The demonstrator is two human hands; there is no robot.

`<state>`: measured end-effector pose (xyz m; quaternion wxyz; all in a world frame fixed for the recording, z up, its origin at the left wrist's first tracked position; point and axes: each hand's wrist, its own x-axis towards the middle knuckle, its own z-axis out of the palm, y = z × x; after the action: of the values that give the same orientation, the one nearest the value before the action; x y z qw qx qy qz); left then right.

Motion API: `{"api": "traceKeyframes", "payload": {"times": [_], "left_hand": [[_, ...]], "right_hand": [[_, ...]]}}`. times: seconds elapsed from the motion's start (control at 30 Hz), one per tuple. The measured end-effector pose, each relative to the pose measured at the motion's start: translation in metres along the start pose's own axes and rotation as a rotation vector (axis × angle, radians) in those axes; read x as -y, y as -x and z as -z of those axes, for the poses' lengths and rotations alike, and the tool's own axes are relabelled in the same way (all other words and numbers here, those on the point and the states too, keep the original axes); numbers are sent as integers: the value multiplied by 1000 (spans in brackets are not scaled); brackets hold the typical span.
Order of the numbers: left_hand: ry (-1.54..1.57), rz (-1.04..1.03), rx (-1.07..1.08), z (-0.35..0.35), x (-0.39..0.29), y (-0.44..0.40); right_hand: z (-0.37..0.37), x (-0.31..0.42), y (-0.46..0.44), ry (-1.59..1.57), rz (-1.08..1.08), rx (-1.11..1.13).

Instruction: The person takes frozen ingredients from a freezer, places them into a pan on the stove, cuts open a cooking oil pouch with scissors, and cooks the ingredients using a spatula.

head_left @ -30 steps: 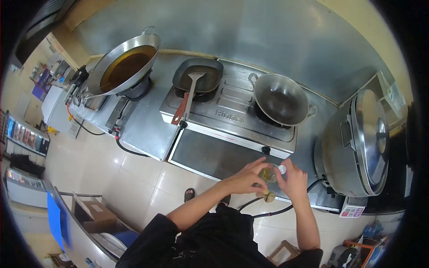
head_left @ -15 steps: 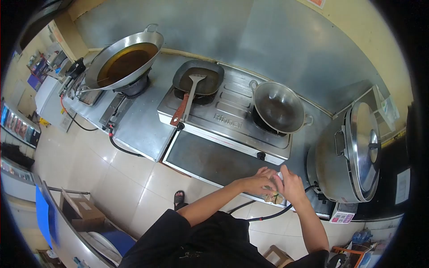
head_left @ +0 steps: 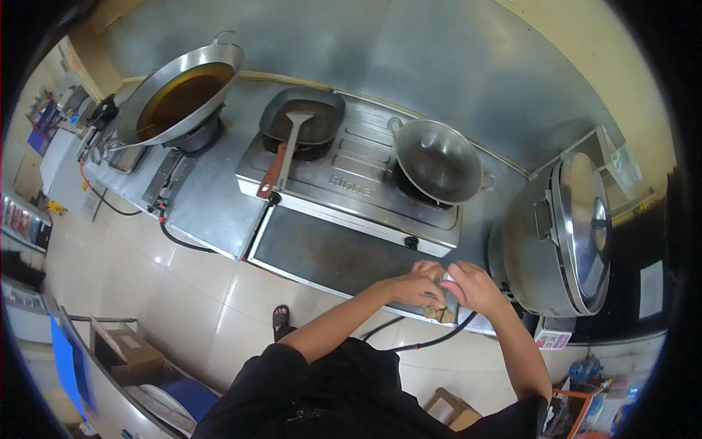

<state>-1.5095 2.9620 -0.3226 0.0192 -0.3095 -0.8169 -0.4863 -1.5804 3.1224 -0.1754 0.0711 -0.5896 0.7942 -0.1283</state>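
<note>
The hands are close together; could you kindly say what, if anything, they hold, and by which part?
The left hand seems to hold a tan bundle by its top; the right hand, a white thing, though exactly where is hidden.

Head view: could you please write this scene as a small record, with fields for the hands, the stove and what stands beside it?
Left hand: fingers curled just above a pale bundle, grip unclear
Right hand: fingers at a small white thing
Stove: pan on left, wok on right
Spatula: head in pan, handle over its front rim
Left of stove: bigger wok with dark liquid
Right of stove: pot with lid
</note>
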Motion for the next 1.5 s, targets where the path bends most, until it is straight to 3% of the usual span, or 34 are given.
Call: {"api": "traceKeyframes", "payload": {"times": [0.3,0.5,0.6,0.7,0.8,0.9,1.1,1.2,1.3,1.43,1.5], "left_hand": [[11,13,-37,-4,6,-3],[4,16,-39,0,4,-5],[13,10,-32,-2,7,-4],[25,-31,-46,-8,12,-3],[17,-25,-61,-6,8,-1],[10,-4,-56,-7,7,0],[-12,2,-52,-8,4,-1],[-32,-14,-67,-10,6,-1],[-33,3,-74,-14,11,-1],[-14,49,-40,-10,1,0],[-12,47,-40,-8,1,-1]], "right_hand": [[22,-8,-5,35,158,149],[39,5,-7,66,-60,283],[44,6,-7,95,145,260],[45,13,-7,15,149,154],[41,21,-4,-62,-123,31],[33,9,2,-138,-326,254],[30,11,9,-16,67,139],[24,11,14,-32,64,79],[15,28,12,-188,-118,-166],[17,21,12,-111,-309,102],[23,18,9,-112,-117,77]]}}
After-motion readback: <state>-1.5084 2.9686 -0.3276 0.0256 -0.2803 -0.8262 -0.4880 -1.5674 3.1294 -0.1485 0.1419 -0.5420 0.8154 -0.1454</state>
